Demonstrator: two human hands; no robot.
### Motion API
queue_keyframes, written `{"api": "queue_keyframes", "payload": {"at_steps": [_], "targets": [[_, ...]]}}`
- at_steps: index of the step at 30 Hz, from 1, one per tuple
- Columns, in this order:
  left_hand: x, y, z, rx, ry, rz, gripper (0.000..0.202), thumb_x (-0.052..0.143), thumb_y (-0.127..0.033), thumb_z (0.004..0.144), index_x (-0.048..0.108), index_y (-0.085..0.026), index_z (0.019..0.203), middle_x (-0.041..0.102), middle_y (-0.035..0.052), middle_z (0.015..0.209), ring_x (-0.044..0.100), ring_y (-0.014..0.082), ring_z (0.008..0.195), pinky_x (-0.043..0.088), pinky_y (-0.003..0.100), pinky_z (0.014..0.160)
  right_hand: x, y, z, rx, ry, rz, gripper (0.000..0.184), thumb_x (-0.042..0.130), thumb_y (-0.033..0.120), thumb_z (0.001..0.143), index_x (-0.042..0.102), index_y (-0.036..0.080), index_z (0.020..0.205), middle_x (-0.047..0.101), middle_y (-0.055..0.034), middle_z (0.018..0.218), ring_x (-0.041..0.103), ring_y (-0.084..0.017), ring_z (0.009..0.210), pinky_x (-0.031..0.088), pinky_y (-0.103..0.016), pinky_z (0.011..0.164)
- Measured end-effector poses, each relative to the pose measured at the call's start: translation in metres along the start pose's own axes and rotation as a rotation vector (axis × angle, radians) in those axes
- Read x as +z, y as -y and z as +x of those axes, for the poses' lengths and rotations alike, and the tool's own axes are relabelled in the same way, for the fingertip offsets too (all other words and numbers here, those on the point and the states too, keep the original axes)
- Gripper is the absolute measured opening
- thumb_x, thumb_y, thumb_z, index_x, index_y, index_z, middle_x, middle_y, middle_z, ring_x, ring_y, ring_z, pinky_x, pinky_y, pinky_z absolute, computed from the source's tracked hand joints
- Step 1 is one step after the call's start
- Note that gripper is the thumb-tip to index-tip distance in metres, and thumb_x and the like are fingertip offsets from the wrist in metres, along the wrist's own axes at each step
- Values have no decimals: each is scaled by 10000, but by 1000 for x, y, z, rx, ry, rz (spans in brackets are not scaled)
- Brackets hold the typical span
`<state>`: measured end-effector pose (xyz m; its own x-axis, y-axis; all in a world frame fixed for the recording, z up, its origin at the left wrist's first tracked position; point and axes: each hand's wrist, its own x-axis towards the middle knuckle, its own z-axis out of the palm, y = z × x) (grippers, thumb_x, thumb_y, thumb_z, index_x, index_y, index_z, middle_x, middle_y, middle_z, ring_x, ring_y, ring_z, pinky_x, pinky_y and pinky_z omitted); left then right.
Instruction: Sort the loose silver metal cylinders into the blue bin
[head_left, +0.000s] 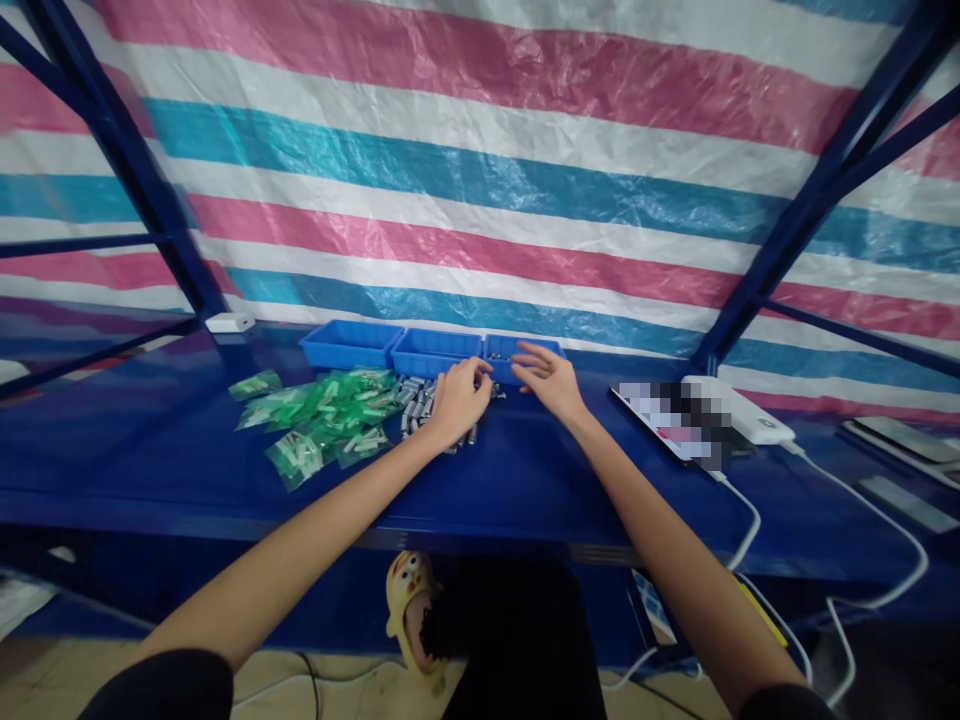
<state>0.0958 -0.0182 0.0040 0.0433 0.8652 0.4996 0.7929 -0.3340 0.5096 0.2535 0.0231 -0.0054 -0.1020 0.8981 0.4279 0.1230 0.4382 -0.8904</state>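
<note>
My left hand is over the right side of a pile of small grey metal cylinders. Its fingers are bent, with a gap between them and the thumb, and I make out nothing in them. Just to the right, my right hand is raised at the front of the right blue bin, fingers spread and holding nothing. Small metal pieces, too small to name, lie on the table between the hands. More of them show inside that bin. My left hand hides part of the pile.
Green-printed clear packets are heaped left of the cylinders. Two more blue bins, the left and the middle, stand along the back. A phone, a white power bank and white cables lie on the right.
</note>
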Motion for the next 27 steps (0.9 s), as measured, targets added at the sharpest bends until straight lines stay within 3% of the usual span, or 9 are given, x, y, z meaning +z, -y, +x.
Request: {"api": "queue_keyframes", "payload": {"at_steps": [3, 5, 8, 14, 19, 23, 27], "targets": [[0, 5, 3, 0, -12, -58, 232, 413, -148, 802, 588, -188, 949, 643, 35, 907, 570, 179, 840, 410, 308, 755, 2, -7, -5, -80, 153, -342, 193, 661, 264, 677, 708, 203, 854, 711, -39, 831, 653, -183, 733, 538, -327, 706], [2, 8, 4, 5, -19, -69, 232, 415, -140, 792, 591, -186, 936, 642, 34, 906, 572, 174, 825, 418, 301, 744, 3, -10, -8, -109, 217, -497, 151, 659, 223, 674, 715, 220, 814, 714, -24, 834, 651, -184, 749, 518, -333, 748], [5, 11, 5, 18, -26, -68, 213, 432, -151, 783, 596, -184, 915, 638, 35, 879, 570, 172, 810, 423, 297, 730, 3, -12, -11, -100, 260, -555, 165, 639, 194, 688, 713, 232, 830, 717, -14, 838, 653, -177, 778, 509, -305, 745], [9, 14, 5, 63, -19, -80, 167, 442, -189, 803, 593, -182, 873, 627, 27, 817, 562, 165, 780, 414, 279, 704, 6, -8, -11, -80, 159, -514, 197, 651, 205, 650, 706, 217, 839, 712, -15, 776, 645, -160, 695, 512, -281, 675], [9, 12, 6, 79, 2, -37, 259, 400, -288, 863, 574, -176, 708, 577, 31, 735, 539, 167, 741, 397, 288, 698, 12, -1, -7, -150, -1, -223, 276, 648, 264, 668, 674, 144, 915, 696, -57, 783, 636, -150, 673, 521, -281, 677], [9, 11, 6, 147, 78, -133, 330, 350, -288, 888, 570, -174, 671, 534, 23, 698, 530, 157, 730, 396, 275, 701, 14, 3, -6, -164, -24, -86, 303, 670, 291, 654, 658, 151, 922, 691, -51, 774, 640, -155, 684, 524, -297, 694], [9, 11, 7, 96, 31, -204, 299, 349, -302, 891, 540, -173, 700, 535, 15, 702, 520, 150, 714, 388, 263, 673, 16, 5, -7, -165, -24, -40, 319, 698, 317, 631, 656, 159, 905, 692, -53, 771, 648, -169, 709, 528, -313, 695]]}}
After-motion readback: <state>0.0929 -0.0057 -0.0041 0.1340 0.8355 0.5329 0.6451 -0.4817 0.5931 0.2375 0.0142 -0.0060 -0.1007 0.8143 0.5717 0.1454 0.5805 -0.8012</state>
